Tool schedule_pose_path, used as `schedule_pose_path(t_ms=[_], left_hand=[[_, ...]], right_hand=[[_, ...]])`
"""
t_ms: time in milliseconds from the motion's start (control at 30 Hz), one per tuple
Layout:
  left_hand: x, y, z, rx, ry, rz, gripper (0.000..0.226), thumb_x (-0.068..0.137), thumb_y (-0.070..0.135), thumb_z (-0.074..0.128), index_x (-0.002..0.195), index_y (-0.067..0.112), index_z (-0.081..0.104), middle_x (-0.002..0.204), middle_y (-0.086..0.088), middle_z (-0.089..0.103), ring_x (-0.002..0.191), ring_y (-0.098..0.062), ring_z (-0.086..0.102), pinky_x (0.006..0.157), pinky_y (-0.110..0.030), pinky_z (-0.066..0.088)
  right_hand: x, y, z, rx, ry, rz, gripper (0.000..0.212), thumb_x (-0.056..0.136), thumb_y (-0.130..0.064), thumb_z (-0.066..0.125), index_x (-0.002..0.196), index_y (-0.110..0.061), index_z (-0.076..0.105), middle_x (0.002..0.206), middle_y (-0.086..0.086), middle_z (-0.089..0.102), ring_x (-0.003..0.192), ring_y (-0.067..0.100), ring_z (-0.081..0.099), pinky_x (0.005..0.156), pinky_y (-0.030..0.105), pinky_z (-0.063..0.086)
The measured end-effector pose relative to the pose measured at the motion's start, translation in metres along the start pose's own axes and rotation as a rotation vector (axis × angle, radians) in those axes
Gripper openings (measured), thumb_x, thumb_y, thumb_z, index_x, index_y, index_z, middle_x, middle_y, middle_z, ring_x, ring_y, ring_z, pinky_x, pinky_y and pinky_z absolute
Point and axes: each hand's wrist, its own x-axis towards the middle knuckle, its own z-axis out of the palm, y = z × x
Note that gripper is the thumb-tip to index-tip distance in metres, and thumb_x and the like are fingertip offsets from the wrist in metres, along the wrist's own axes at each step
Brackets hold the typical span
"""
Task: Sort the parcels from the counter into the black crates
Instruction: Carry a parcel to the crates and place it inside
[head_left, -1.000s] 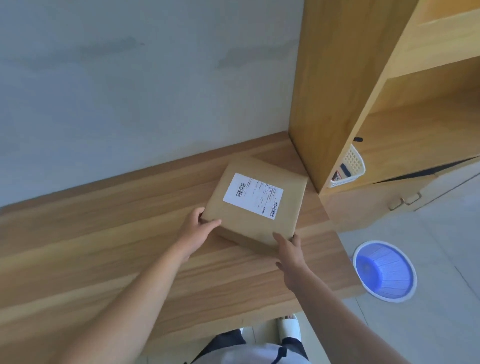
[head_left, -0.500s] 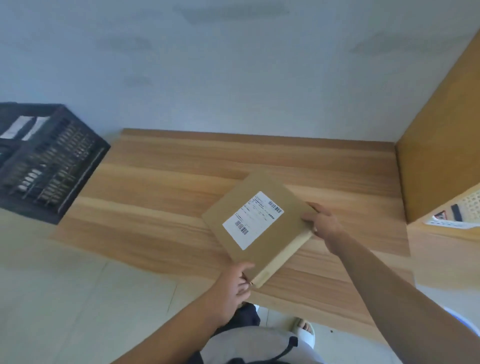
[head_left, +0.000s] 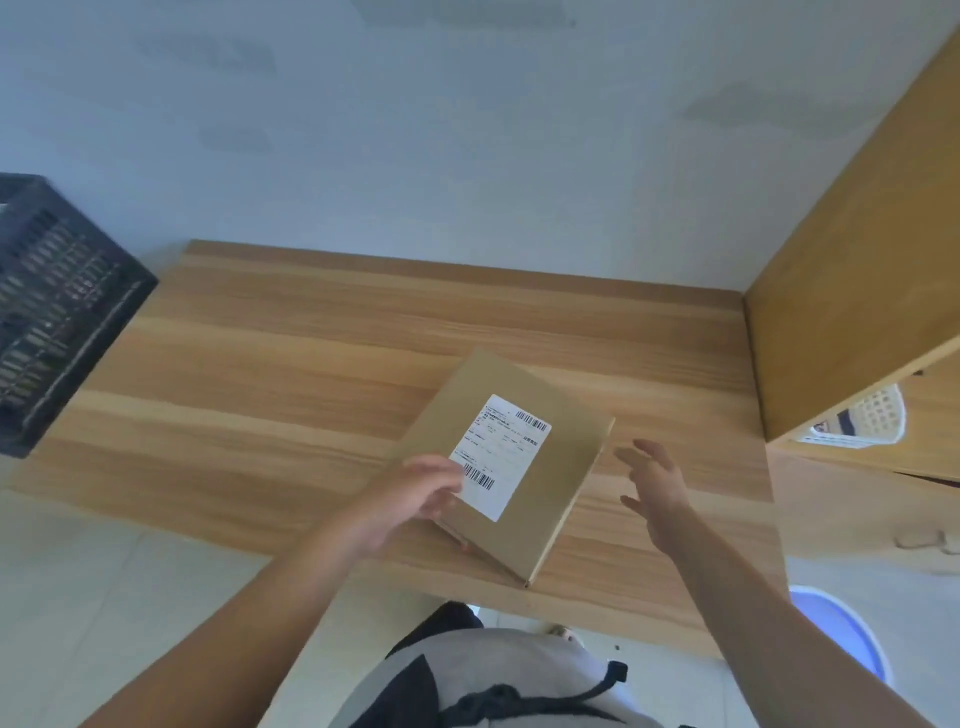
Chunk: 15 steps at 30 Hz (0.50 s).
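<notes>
While the wooden table (head_left: 291, 364) spans the middle of the view against a pale wall, a tall wooden shelf unit (head_left: 852, 291) stands at its right end and a black crate (head_left: 57, 306) sits off its left end. Nearer the front right of the table is a flat brown parcel (head_left: 550, 467), its white barcode label (head_left: 501, 456) facing up. On the shelf sits a white basket (head_left: 878, 415). By the parcel's left edge, the left hand (head_left: 410, 499) grips it, thumb on top and fingers curled beneath. Just right of the parcel, apart from it, the right hand (head_left: 657, 486) hovers with fingers (head_left: 631, 457) spread and straight, holding nothing.
</notes>
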Motion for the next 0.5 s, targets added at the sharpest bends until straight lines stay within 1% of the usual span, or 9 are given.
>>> schedule_pose_path(t_ms=[100,167,267,300,367,400,433,467,500], left_hand=[[0.042,0.011,-0.045,0.130,0.204,0.121,0.008,0.096,0.022,0.067,0.103,0.023,0.071,0.102,-0.003,0.074,0.085,-0.018,0.067,0.086,-0.038,0.053],[0.065,0.014,-0.063,0.259,0.239,0.158,0.021,0.097,0.036,0.067,0.116,0.027,0.064,0.112,0.002,0.069,0.090,-0.019,0.067,0.088,-0.037,0.052],[0.098,0.005,-0.071,0.225,0.120,0.090,0.064,0.092,0.055,0.067,0.144,0.023,0.049,0.140,0.002,0.056,0.125,-0.023,0.058,0.111,-0.043,0.043],[0.107,-0.001,-0.072,0.190,0.061,0.069,0.079,0.086,0.064,0.067,0.150,0.022,0.044,0.144,0.004,0.053,0.132,-0.022,0.054,0.114,-0.043,0.040],[0.109,-0.007,-0.068,0.172,-0.050,0.025,0.095,0.070,0.078,0.064,0.147,0.026,0.047,0.142,0.006,0.058,0.126,-0.018,0.058,0.109,-0.042,0.045],[0.103,-0.005,-0.063,0.171,-0.105,0.016,0.086,0.071,0.078,0.063,0.141,0.029,0.050,0.138,0.008,0.061,0.123,-0.016,0.060,0.105,-0.039,0.047],[0.100,-0.004,-0.059,0.157,-0.141,0.005,0.067,0.081,0.072,0.063,0.133,0.032,0.050,0.135,0.012,0.060,0.121,-0.013,0.058,0.100,-0.035,0.045],[0.100,-0.006,-0.055,0.112,-0.147,-0.014,0.046,0.093,0.060,0.061,0.127,0.035,0.045,0.130,0.014,0.056,0.117,-0.010,0.054,0.096,-0.030,0.040],[0.100,-0.007,-0.052,0.076,-0.140,-0.036,0.035,0.100,0.049,0.059,0.125,0.035,0.039,0.126,0.013,0.052,0.113,-0.008,0.050,0.092,-0.027,0.036]], right_hand=[[-0.024,0.023,0.001,0.049,0.032,0.085,0.048,0.100,-0.025,0.065,0.145,-0.020,0.048,0.143,0.009,0.052,0.125,0.029,0.049,0.103,0.051,0.047],[-0.041,0.034,0.009,0.067,0.029,0.146,0.050,0.101,-0.028,0.065,0.146,-0.018,0.047,0.137,0.007,0.052,0.132,0.032,0.049,0.103,0.051,0.047],[-0.055,0.045,0.029,0.129,0.022,0.240,0.041,0.101,-0.036,0.063,0.138,-0.021,0.052,0.136,0.007,0.050,0.129,0.034,0.051,0.100,0.052,0.049],[-0.058,0.047,0.037,0.150,0.037,0.267,0.037,0.101,-0.038,0.063,0.133,-0.023,0.054,0.137,0.008,0.051,0.127,0.034,0.052,0.100,0.053,0.050],[-0.062,0.050,0.053,0.191,0.066,0.302,0.035,0.100,-0.042,0.063,0.129,-0.025,0.053,0.137,0.008,0.051,0.124,0.033,0.054,0.103,0.053,0.049],[-0.063,0.051,0.061,0.214,0.068,0.316,0.036,0.100,-0.043,0.062,0.130,-0.025,0.052,0.136,0.007,0.053,0.124,0.032,0.055,0.105,0.054,0.048],[-0.064,0.051,0.069,0.232,0.062,0.326,0.036,0.101,-0.043,0.060,0.130,-0.024,0.051,0.133,0.006,0.056,0.124,0.031,0.056,0.106,0.054,0.047],[-0.064,0.051,0.076,0.247,0.058,0.335,0.035,0.102,-0.042,0.058,0.130,-0.022,0.051,0.126,0.004,0.060,0.123,0.030,0.057,0.105,0.052,0.046],[-0.065,0.051,0.083,0.252,0.063,0.340,0.033,0.103,-0.041,0.056,0.129,-0.021,0.051,0.117,-0.001,0.063,0.120,0.027,0.057,0.102,0.050,0.046]])
